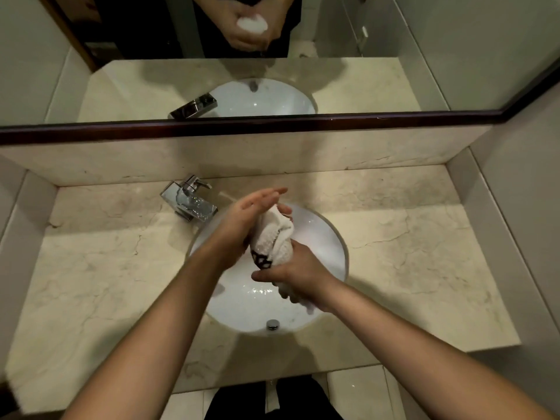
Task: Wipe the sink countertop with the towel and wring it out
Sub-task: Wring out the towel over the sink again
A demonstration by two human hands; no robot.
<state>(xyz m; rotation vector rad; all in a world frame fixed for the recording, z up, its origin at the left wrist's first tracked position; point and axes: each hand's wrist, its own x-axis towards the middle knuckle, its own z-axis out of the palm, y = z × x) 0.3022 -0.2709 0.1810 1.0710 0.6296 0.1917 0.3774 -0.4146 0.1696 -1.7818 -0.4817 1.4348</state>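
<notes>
A white waffle-weave towel (274, 236) with a black mark is bunched into a roll and held over the round white sink basin (327, 247). My right hand (295, 274) grips the towel's near end, fingers curled round it. My left hand (245, 218) lies against the roll's far end with its fingers stretched out nearly straight, the thumb on the other side of the cloth. Beige marble countertop (409, 247) surrounds the basin.
A chrome faucet (189, 197) stands at the basin's back left. A chrome overflow cap (272, 324) sits on the basin's near wall. A mirror (363, 56) with a dark frame runs along the back wall above a marble backsplash. Walls close in on both sides.
</notes>
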